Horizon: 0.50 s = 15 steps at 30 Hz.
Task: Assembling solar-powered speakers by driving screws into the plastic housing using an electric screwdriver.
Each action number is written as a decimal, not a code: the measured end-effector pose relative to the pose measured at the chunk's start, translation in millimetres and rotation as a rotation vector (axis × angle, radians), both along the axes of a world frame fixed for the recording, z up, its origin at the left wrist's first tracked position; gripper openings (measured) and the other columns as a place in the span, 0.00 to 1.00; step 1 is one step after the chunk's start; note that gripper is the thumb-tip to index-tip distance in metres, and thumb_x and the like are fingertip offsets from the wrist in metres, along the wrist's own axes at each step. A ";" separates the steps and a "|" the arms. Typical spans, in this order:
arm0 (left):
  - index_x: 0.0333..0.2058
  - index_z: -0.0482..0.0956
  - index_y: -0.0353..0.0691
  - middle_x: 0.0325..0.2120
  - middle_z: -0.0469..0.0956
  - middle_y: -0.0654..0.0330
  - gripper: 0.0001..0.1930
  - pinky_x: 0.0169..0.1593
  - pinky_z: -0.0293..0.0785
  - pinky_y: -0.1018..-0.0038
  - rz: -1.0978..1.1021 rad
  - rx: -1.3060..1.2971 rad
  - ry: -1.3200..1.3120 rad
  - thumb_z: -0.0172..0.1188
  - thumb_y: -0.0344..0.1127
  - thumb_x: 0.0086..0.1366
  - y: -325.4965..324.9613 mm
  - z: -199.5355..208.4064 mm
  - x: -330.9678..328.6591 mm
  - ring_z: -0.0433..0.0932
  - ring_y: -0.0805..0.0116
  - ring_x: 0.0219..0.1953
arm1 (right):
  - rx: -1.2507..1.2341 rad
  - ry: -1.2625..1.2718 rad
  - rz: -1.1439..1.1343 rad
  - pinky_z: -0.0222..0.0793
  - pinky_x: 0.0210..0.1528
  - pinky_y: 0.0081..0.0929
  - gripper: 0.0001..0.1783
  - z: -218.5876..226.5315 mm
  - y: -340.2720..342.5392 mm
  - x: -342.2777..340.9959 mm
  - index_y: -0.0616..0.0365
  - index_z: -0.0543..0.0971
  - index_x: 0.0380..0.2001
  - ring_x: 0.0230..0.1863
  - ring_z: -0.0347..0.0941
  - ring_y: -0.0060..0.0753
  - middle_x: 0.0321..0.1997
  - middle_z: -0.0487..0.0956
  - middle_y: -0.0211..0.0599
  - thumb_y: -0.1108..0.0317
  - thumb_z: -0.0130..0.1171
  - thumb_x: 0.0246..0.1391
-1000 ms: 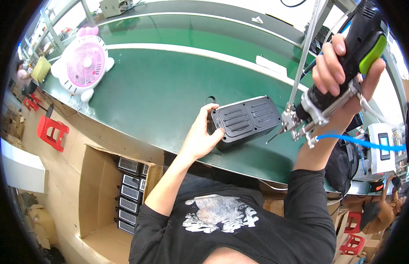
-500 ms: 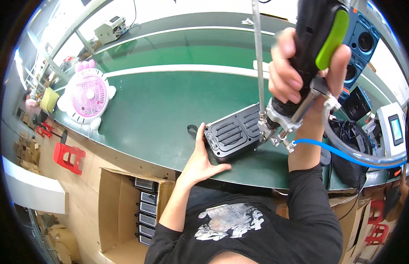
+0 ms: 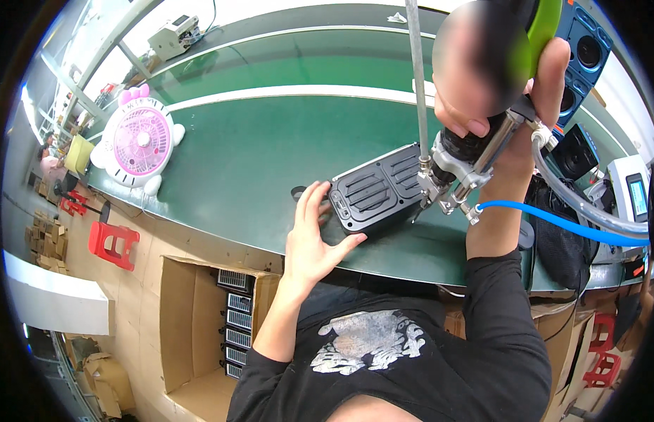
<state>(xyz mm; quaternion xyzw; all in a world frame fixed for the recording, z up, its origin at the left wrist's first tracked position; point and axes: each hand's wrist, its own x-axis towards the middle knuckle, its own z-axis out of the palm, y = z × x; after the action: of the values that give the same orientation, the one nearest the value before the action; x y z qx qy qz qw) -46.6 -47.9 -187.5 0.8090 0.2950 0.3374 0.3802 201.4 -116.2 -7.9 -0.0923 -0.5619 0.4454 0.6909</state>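
A black rectangular portable speaker (image 3: 379, 188) lies on the green bench, its ribbed face up and a strap loop at its left end. My left hand (image 3: 309, 239) braces that end, fingertips at the end edge and thumb at the near corner. My right hand (image 3: 459, 98), partly blurred, is wrapped around a black power screwdriver (image 3: 467, 144) with a green lever. The tool tilts above the speaker's right end, and its metal clamp and feed fittings cover that end. A blue air hose (image 3: 552, 216) and a clear hose run off right. Whether the bit touches a screw is hidden.
A pink-and-white fan (image 3: 142, 141) stands at the left of the bench. An open carton (image 3: 186, 316) below holds several solar-panelled units. To the right are blue speakers (image 3: 586, 56), a black mesh bag (image 3: 559, 239) and a white device with a screen (image 3: 628, 190). Red stools stand on the floor.
My left thumb has drawn in toward the speaker's near corner and the fingers have bent. The screwdriver remains over the right end. The whole view has shifted slightly.
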 end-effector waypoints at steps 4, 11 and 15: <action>0.47 0.80 0.39 0.43 0.76 0.56 0.29 0.43 0.79 0.65 0.112 0.305 0.100 0.79 0.42 0.48 -16.3 6.4 -2.8 0.80 0.58 0.40 | -0.063 0.087 -0.111 0.64 0.20 0.24 0.48 0.7 -7.8 -10.6 0.68 0.71 0.41 0.16 0.66 0.27 0.19 0.71 0.36 0.23 0.38 0.62; 0.45 0.81 0.40 0.40 0.76 0.57 0.26 0.43 0.75 0.65 0.071 0.541 -0.024 0.79 0.37 0.46 -10.3 -8.0 2.7 0.76 0.56 0.41 | -0.004 0.032 -0.045 0.64 0.21 0.24 0.48 -1.9 1.2 -1.4 0.69 0.71 0.41 0.16 0.66 0.27 0.20 0.71 0.36 0.23 0.38 0.62; 0.47 0.79 0.40 0.45 0.74 0.54 0.30 0.53 0.70 0.59 0.075 0.617 0.036 0.80 0.39 0.44 -10.8 -6.2 0.8 0.72 0.50 0.50 | 0.051 0.047 -0.030 0.65 0.21 0.24 0.48 -10.3 4.9 2.1 0.69 0.71 0.42 0.16 0.66 0.27 0.20 0.71 0.37 0.24 0.39 0.62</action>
<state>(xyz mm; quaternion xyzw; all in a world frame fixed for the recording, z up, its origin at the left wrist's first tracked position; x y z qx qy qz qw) -45.9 -58.7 -193.7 0.8806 0.2152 0.4106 0.0987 203.5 -111.3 -18.1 -0.0725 -0.5552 0.4222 0.7129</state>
